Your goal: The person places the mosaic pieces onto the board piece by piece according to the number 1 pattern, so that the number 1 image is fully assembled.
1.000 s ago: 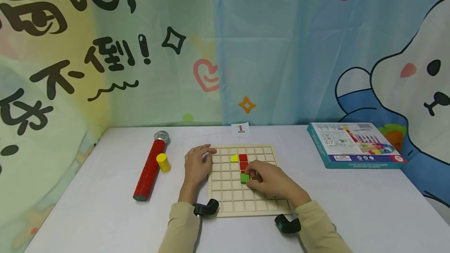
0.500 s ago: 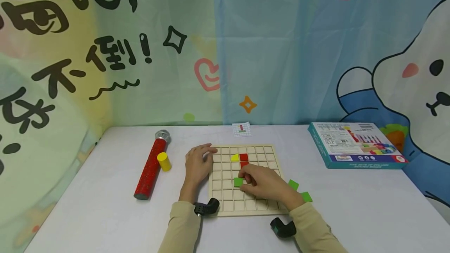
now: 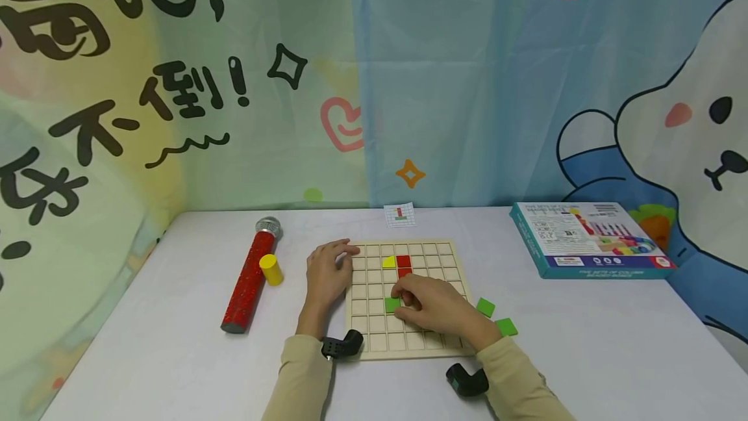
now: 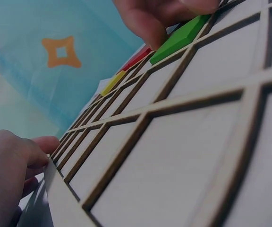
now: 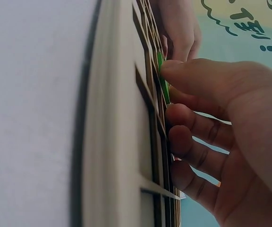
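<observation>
A flat green tile [image 3: 392,305] lies on the wooden grid board [image 3: 376,346], and my right hand [image 3: 438,304] pinches it between thumb and forefinger. The right wrist view has the thumb [image 5: 192,75] against the tile's edge, with the other fingers bent behind it. Farther up the board sit a yellow tile [image 3: 389,262] and red tiles [image 3: 404,261], the lower red one partly covered by my right hand. My left hand [image 3: 328,273] rests at the board's far left corner, fingertips on its frame, as the left wrist view also shows.
Two loose green tiles [image 3: 485,307] lie right of the board. To the left are a red microphone [image 3: 251,284] and a yellow cylinder [image 3: 271,269]. A small pattern card [image 3: 400,215] lies behind the board, and a teal game box [image 3: 590,242] stands back right.
My right hand has shifted left with the green tile, from below the red tiles to a spot left of them. Two green tiles beside the board have come into view. The left hand stays put.
</observation>
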{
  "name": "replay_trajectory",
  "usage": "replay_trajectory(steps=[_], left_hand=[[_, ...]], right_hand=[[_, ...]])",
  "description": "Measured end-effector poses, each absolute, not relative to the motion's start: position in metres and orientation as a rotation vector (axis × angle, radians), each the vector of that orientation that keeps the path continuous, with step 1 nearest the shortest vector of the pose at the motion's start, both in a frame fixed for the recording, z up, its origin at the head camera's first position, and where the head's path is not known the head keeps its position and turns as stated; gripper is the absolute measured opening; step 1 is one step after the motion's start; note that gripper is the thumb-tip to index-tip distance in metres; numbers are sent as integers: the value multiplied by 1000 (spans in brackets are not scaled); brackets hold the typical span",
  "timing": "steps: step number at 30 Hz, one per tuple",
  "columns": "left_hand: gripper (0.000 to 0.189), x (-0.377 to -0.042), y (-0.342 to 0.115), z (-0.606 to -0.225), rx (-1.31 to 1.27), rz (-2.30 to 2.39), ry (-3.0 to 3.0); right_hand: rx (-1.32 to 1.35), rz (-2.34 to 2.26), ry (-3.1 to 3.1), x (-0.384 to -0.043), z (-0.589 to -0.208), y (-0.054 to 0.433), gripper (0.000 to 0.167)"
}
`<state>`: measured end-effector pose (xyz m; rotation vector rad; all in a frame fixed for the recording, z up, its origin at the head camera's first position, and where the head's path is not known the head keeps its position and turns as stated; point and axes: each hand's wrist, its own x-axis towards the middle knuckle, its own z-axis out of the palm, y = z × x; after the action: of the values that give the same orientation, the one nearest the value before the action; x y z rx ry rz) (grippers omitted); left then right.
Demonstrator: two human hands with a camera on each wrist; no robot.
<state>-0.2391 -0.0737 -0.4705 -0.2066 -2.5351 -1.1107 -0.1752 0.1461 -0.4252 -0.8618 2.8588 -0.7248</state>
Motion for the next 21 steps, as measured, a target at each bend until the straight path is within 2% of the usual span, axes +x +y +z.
replay_trajectory(steps=[12,21], left_hand=[[20,-239,-74,-470,-224,-1123,-2529],[19,-239,-74,-471,-219,-1119,-2530]], right_hand=[[-851,-737,2846,-175,-425,147,15],[-777,-880,2744,-183,-417,176,13]])
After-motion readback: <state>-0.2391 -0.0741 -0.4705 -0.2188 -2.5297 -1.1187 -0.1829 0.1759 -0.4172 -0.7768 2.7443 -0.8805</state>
